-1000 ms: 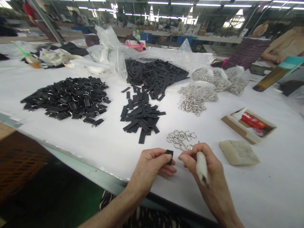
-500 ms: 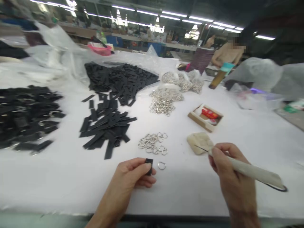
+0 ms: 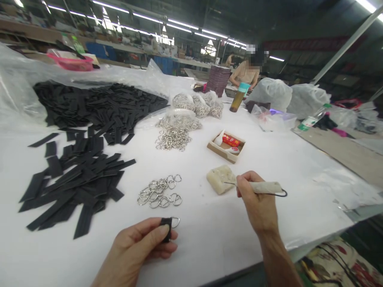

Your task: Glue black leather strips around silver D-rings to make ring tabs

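Note:
My left hand (image 3: 140,247) pinches a small folded black strap piece (image 3: 166,229) with a metal D-ring (image 3: 175,221) at its end, low over the white table (image 3: 233,235). My right hand (image 3: 257,203) grips a white-handled awl (image 3: 263,187) whose thin point rests on a pale waxy block (image 3: 220,178). A small cluster of loose D-rings (image 3: 158,192) lies just beyond my left hand. Several black strap pieces (image 3: 74,179) are piled to the left.
A bigger heap of black straps (image 3: 95,103) lies on clear plastic at the back left, bags of metal rings (image 3: 182,119) behind. A small cardboard box (image 3: 226,144) holds a red tube. A bottle (image 3: 237,97) and another person (image 3: 247,71) are farther back.
The view swung right. My right hand carried the awl from beside my left hand over to the waxy block. The left hand's strap piece now shows a D-ring at its end.

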Motion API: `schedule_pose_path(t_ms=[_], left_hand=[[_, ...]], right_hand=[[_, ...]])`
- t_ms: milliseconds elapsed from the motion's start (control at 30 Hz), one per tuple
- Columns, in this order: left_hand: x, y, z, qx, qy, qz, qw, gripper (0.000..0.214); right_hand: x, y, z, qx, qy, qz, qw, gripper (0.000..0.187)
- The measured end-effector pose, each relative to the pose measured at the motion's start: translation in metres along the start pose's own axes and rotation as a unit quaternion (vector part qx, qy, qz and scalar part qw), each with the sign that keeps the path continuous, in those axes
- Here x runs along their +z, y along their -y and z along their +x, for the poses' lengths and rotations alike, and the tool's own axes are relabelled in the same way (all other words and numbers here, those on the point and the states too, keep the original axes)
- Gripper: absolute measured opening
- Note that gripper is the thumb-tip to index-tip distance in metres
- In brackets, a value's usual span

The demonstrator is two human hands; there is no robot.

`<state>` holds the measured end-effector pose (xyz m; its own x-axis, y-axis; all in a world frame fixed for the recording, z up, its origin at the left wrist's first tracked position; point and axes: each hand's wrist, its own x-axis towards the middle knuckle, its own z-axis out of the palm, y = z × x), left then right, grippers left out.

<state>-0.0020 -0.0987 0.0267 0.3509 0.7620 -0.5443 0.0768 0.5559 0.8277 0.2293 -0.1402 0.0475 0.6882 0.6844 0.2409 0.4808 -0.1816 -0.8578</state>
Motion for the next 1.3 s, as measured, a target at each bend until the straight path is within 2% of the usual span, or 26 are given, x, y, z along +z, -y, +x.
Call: schedule_pose_path(t_ms=[200,400,633,767,933,1067,1133,1300], left_hand=[[0.005,-0.004,-0.004,0.0,-0.016,-0.015,1.0,0.019],[0.002,-0.002,-0.003,0.008,0.01,-0.008,1.0,0.02],[0.0,0.0,-0.008,0.031,0.044,-0.051,0.997,0.018],[-0.001,0.002,-0.011,0.049,0.04,-0.091,0.994,0.017],[0.0,0.005,-0.013,0.076,0.034,-0.101,0.991,0.017],[0.001,0.005,-0.015,0.079,0.031,-0.098,0.992,0.015],[0.001,0.004,-0.016,0.078,0.031,-0.096,0.992,0.014],[-0.002,0.002,-0.018,0.082,0.041,-0.09,0.992,0.015]], right_hand=[[0.006,-0.004,0.009,0.019,0.025,-0.044,0.999,0.026],[0.01,-0.005,0.016,0.033,0.058,-0.068,0.995,0.025],[-0.004,-0.006,0.017,0.037,0.087,-0.046,0.994,0.028],[-0.014,0.0,0.009,0.117,-0.001,0.064,0.991,0.023],[-0.008,0.021,-0.018,0.18,0.058,0.207,0.96,0.02],[0.016,0.031,-0.038,0.165,0.187,0.296,0.922,0.025],[0.027,0.034,-0.044,0.16,0.232,0.319,0.905,0.026],[0.04,0.04,-0.052,0.174,0.274,0.339,0.883,0.028]])
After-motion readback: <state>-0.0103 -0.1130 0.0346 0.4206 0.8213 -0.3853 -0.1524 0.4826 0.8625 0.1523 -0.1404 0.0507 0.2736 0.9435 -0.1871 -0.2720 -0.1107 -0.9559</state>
